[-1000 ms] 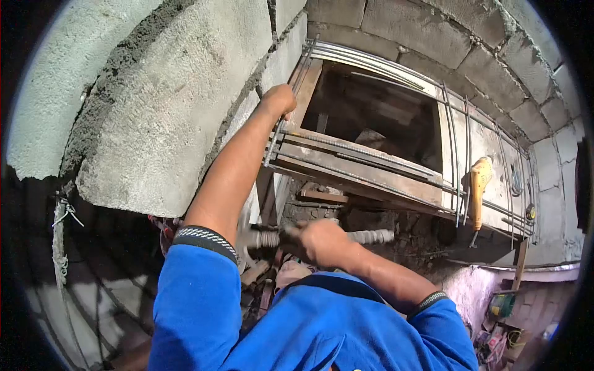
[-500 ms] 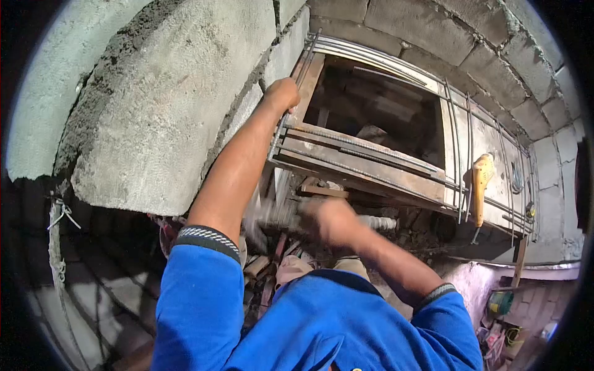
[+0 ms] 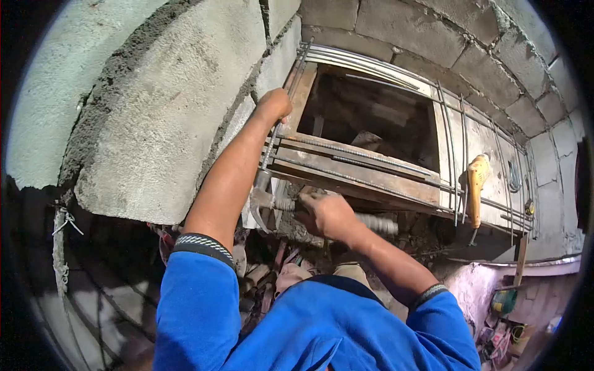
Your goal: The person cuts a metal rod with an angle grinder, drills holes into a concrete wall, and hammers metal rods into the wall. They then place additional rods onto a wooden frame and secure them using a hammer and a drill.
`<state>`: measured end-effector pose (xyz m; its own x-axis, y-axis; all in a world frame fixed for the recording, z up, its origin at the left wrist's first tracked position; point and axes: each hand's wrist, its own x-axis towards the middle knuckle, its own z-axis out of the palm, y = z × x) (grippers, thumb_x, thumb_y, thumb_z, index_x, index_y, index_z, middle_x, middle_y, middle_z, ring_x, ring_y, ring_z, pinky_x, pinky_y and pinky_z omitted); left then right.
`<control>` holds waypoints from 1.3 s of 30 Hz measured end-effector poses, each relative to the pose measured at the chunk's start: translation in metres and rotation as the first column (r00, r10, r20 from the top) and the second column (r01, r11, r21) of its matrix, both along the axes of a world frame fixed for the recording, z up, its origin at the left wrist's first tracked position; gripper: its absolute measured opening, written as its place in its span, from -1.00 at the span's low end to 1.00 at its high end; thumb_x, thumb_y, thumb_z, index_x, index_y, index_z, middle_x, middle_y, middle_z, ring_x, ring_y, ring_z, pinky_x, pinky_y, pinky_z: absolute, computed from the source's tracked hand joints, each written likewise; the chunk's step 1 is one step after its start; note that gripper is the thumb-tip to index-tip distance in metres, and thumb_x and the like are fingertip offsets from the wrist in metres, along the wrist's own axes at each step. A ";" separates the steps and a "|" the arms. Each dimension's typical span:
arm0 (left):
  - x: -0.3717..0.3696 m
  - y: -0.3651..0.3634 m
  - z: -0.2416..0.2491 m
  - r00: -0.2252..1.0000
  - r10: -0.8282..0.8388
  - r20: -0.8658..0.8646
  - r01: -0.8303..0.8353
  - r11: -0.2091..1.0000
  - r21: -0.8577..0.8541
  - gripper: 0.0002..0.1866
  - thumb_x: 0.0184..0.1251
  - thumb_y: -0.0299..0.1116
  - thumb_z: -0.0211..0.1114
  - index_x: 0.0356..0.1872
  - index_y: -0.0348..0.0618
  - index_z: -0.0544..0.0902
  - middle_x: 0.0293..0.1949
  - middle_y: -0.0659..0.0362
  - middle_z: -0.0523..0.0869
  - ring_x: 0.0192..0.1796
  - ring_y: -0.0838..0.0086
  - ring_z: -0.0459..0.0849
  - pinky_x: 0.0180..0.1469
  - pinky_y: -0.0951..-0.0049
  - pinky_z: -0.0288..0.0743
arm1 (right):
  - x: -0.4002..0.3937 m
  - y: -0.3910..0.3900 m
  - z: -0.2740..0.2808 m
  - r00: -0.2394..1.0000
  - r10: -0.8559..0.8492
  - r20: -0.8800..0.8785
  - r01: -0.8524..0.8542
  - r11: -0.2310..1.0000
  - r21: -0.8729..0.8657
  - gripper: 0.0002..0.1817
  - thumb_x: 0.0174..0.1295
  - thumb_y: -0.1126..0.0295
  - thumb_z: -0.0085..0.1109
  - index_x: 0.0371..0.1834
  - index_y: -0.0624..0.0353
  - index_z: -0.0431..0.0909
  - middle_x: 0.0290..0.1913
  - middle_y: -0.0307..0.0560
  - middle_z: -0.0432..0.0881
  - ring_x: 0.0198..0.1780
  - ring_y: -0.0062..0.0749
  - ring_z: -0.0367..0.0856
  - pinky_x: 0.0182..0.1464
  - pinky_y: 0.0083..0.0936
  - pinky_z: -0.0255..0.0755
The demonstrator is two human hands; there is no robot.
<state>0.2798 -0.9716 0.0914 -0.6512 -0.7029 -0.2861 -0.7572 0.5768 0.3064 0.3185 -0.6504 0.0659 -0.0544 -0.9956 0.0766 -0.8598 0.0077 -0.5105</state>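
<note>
My left hand [image 3: 273, 106] is wrapped round the steel rebar [image 3: 270, 144] at the left end of the wooden frame [image 3: 365, 151], beside the block wall. Below it, my right hand [image 3: 327, 212] grips a hammer [image 3: 262, 199] by its handle. The hammer's head is close to the lower end of that rebar; whether they touch is hard to tell. Long ribbed bars [image 3: 362, 176] run along the frame's near edge. A yellow power tool [image 3: 477, 179] lies on the boards at the right.
Concrete block walls [image 3: 421, 37] rise behind and at the left, where a large rough slab [image 3: 154, 117] overhangs. The frame surrounds a dark opening [image 3: 371, 105]. Wood scraps and rubble lie below. A green container [image 3: 504, 300] is at the lower right.
The hammer, blurred before, now shows clearly near the rebar's lower end. My right hand has moved slightly left. My left hand still holds the rebar, and the view has shifted a little.
</note>
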 end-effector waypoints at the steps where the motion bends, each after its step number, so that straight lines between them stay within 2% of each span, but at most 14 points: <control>1: 0.001 0.001 -0.003 0.998 -0.044 0.045 0.046 0.998 -0.041 -0.76 0.31 -0.44 0.16 -0.38 -0.21 0.81 -0.48 0.09 0.80 -0.35 0.19 0.81 -0.17 0.18 0.65 | 0.006 0.006 0.002 1.000 -0.016 0.009 0.017 0.999 -0.050 -0.62 0.32 0.05 0.13 -0.05 0.15 0.54 -0.33 0.22 0.65 -0.28 0.22 0.65 -0.26 0.00 0.52; 4: -0.005 -0.003 0.000 0.993 -0.036 0.115 0.032 0.999 0.038 -0.79 0.23 -0.41 0.23 -0.50 -0.16 0.81 -0.47 0.11 0.81 -0.36 0.21 0.79 -0.23 0.18 0.62 | 0.023 0.027 0.020 0.996 0.072 0.053 -0.080 0.983 0.168 -0.61 0.31 0.04 0.15 -0.07 0.14 0.53 -0.34 0.23 0.64 -0.30 0.23 0.65 -0.27 0.00 0.53; 10: -0.002 -0.006 -0.004 1.000 -0.023 0.014 0.022 0.998 0.066 -0.67 0.29 -0.26 0.28 -0.45 -0.40 0.74 -0.53 0.01 0.77 -0.52 0.21 0.71 -0.34 0.15 0.60 | 0.034 0.035 0.047 0.967 0.249 0.048 -0.251 0.968 0.029 -0.65 0.25 0.07 0.22 -0.14 0.13 0.58 -0.32 0.16 0.66 -0.32 0.20 0.65 -0.30 -0.02 0.54; 12: 0.002 -0.007 -0.012 1.000 -0.018 0.024 0.017 0.999 0.041 -0.66 0.28 -0.24 0.30 -0.44 -0.40 0.74 -0.53 0.03 0.78 -0.49 0.24 0.73 -0.30 0.19 0.61 | -0.003 -0.001 0.017 0.996 -0.046 0.070 0.042 0.998 0.050 -0.63 0.24 0.04 0.23 -0.18 0.15 0.57 -0.32 0.20 0.65 -0.29 0.22 0.65 -0.27 -0.03 0.53; 14: -0.001 -0.014 -0.013 0.991 -0.130 0.028 0.133 0.982 -0.135 -0.67 0.27 -0.25 0.31 -0.43 -0.42 0.73 -0.53 0.02 0.78 -0.49 0.25 0.74 -0.31 0.20 0.61 | 0.001 0.002 0.002 0.998 -0.054 -0.041 0.049 0.991 -0.124 -0.63 0.29 0.03 0.19 -0.20 0.15 0.56 -0.37 0.23 0.64 -0.30 0.24 0.64 -0.28 -0.01 0.51; 18: -0.005 -0.010 -0.009 0.998 -0.036 0.043 0.035 0.999 0.016 -0.68 0.26 -0.27 0.29 -0.46 -0.40 0.74 -0.55 0.01 0.77 -0.52 0.20 0.74 -0.34 0.21 0.62 | 0.034 0.029 0.021 0.987 0.105 0.123 -0.118 0.987 0.109 -0.55 0.35 -0.02 0.09 -0.04 0.17 0.57 -0.50 0.18 0.62 -0.37 0.23 0.64 -0.33 0.04 0.49; 20: -0.006 -0.007 -0.004 0.994 -0.045 0.102 0.044 0.999 0.006 -0.67 0.27 -0.27 0.27 -0.48 -0.39 0.74 -0.55 0.01 0.77 -0.53 0.21 0.73 -0.35 0.22 0.61 | 0.045 0.033 0.054 0.937 0.347 0.030 -0.344 0.906 0.247 -0.59 0.13 0.39 0.17 0.09 0.17 0.57 -0.36 0.14 0.67 -0.29 0.14 0.68 -0.23 -0.02 0.56; 22: 0.001 -0.004 -0.003 1.000 -0.025 -0.014 0.025 1.000 0.012 -0.67 0.28 -0.28 0.26 -0.50 -0.38 0.74 -0.54 0.02 0.77 -0.54 0.22 0.73 -0.37 0.22 0.61 | 0.029 0.027 0.050 0.930 0.367 0.036 -0.367 0.915 0.169 -0.65 0.14 0.40 0.16 0.03 0.17 0.58 -0.39 0.14 0.68 -0.30 0.12 0.69 -0.24 -0.03 0.56; 24: 0.002 -0.002 -0.008 0.999 -0.040 0.023 0.040 0.999 0.000 -0.66 0.28 -0.27 0.26 -0.51 -0.38 0.74 -0.55 0.02 0.77 -0.54 0.21 0.72 -0.37 0.21 0.61 | -0.009 0.001 0.020 0.995 -0.034 0.094 0.034 0.999 0.006 -0.59 0.33 0.01 0.14 -0.12 0.17 0.55 -0.51 0.16 0.61 -0.42 0.21 0.62 -0.37 -0.02 0.50; 28: 0.001 -0.002 -0.003 0.999 -0.036 0.027 0.035 0.999 0.039 -0.64 0.30 -0.25 0.26 -0.53 -0.37 0.74 -0.58 0.04 0.76 -0.56 0.23 0.71 -0.37 0.19 0.61 | 0.016 0.016 0.019 0.992 -0.017 0.128 0.006 0.996 0.087 -0.63 0.31 0.04 0.16 -0.15 0.16 0.54 -0.45 0.21 0.63 -0.34 0.23 0.64 -0.29 0.04 0.50; 33: -0.002 -0.001 -0.002 1.000 0.002 0.002 -0.002 0.999 0.035 -0.65 0.32 -0.26 0.26 -0.50 -0.39 0.73 -0.59 0.06 0.76 -0.57 0.27 0.70 -0.39 0.17 0.60 | 0.048 0.033 0.038 0.942 0.332 0.057 -0.337 0.928 0.160 -0.61 0.32 0.05 0.13 -0.04 0.15 0.55 -0.38 0.20 0.66 -0.31 0.23 0.65 -0.28 0.06 0.50; 36: 0.001 -0.001 -0.009 1.000 0.014 0.005 -0.014 0.999 0.030 -0.67 0.31 -0.29 0.24 -0.46 -0.42 0.72 -0.56 -0.03 0.75 -0.56 0.18 0.71 -0.38 0.12 0.60 | 0.025 0.028 0.018 0.991 0.122 0.059 -0.128 0.987 0.099 -0.60 0.31 0.03 0.16 -0.12 0.18 0.56 -0.41 0.22 0.64 -0.31 0.26 0.63 -0.28 0.04 0.49; 38: 0.006 -0.007 -0.019 0.985 -0.166 -0.050 0.148 0.955 -0.255 -0.65 0.33 -0.27 0.24 -0.47 -0.41 0.72 -0.56 -0.05 0.73 -0.58 0.15 0.69 -0.41 0.09 0.57 | -0.007 0.011 -0.002 0.996 -0.077 0.047 0.077 0.997 0.003 -0.58 0.30 0.01 0.19 -0.20 0.21 0.57 -0.43 0.25 0.61 -0.30 0.28 0.61 -0.28 0.02 0.48; 39: 0.003 -0.007 -0.023 0.996 -0.060 -0.071 0.051 0.991 -0.125 -0.72 0.25 -0.29 0.28 -0.39 -0.38 0.73 -0.37 -0.16 0.73 -0.32 0.03 0.72 -0.21 0.08 0.59 | -0.012 0.021 -0.019 0.988 -0.070 0.135 0.081 0.994 -0.075 -0.56 0.32 0.00 0.21 -0.32 0.24 0.55 -0.47 0.29 0.58 -0.34 0.31 0.59 -0.31 0.00 0.47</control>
<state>0.2825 -0.9788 0.0688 -0.7067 -0.6917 -0.1487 -0.7004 0.6544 0.2849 0.3063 -0.6294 0.0467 -0.1438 -0.9792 0.1430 -0.7833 0.0243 -0.6212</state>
